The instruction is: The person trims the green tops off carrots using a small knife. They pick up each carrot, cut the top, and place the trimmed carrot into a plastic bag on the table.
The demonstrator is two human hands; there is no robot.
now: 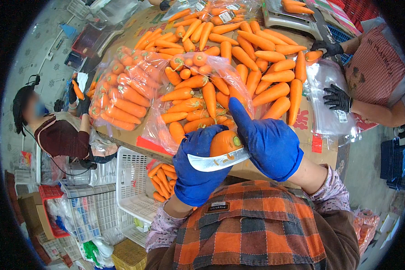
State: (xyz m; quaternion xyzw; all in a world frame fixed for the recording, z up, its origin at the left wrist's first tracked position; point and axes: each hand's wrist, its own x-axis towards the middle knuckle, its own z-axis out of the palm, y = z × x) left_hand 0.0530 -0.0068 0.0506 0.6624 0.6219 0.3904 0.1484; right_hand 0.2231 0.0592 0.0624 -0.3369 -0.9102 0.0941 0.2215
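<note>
My left hand (199,152), in a blue glove, grips a carrot (224,143) with its thick stem end turned to the right. A cut, greenish stem patch shows on that end. My right hand (271,145), gloved in blue too, is closed around a knife whose handle is hidden. The curved knife blade (219,161) lies just below the carrot's end, with small orange shavings on it. My right thumb points up beside the carrot. Right in front of both hands is an open clear plastic bag (236,77) of carrots (185,104).
Loose carrots (276,72) cover the cardboard-topped table (300,141). A full bag of carrots (121,91) stands left, a scale (290,20) at the back. Co-workers' gloved hands (337,98) rest on plastic bags (327,81) at right. White crates (133,182) stand lower left.
</note>
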